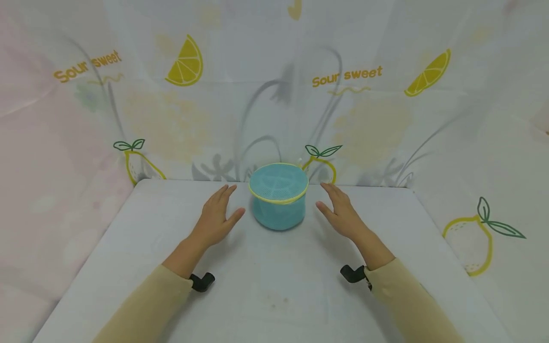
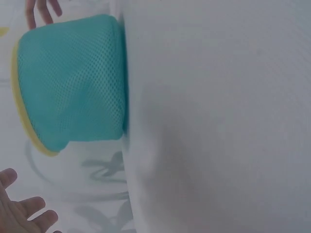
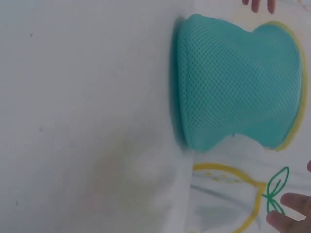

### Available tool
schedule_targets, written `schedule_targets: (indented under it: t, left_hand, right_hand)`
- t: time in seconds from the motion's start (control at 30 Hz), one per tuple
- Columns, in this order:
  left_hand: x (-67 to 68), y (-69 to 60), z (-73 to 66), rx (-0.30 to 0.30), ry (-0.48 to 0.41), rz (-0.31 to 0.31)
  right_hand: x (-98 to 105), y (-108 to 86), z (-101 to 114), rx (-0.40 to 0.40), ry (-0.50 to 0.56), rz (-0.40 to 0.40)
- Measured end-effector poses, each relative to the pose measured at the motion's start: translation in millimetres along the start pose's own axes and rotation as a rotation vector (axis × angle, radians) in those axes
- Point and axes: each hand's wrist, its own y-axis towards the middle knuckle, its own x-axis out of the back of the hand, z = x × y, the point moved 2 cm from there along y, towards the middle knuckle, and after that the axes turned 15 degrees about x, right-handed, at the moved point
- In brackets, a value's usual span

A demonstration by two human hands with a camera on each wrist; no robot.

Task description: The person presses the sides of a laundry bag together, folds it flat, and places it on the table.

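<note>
A teal mesh basket (image 1: 279, 215) with a yellow rim stands upright near the table's back edge; its side looks dented in the right wrist view (image 3: 238, 82). To its left, the left hand (image 1: 217, 216) hovers with spread, relaxed fingers, not touching it. On the other side the right hand (image 1: 343, 212) is held the same way, a small gap from the basket. The left wrist view shows the basket (image 2: 73, 80) between the left hand (image 2: 22, 211) at the bottom and fingertips of the other hand at the top. Neither hand holds anything.
The white table (image 1: 274, 286) ends just behind the basket. A pale curtain (image 1: 240, 57) printed with lemons and "Sour sweet" lettering hangs behind and at both sides. Black wrist-worn pieces stick out at both beige cuffs.
</note>
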Motion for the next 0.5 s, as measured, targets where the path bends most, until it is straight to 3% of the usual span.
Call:
schedule_targets:
  t: [0.23, 0.5]
  left_hand:
    - [-8.0, 9.0, -6.1, 0.032, -0.061, 0.004]
    - [-17.8, 21.7, -10.9, 0.067, -0.211, 0.015]
  right_hand:
    - [-13.1, 11.6, 6.4, 0.011, 0.043, -0.066]
    - [-22.6, 25.8, 11.2, -0.039, 0.115, -0.108]
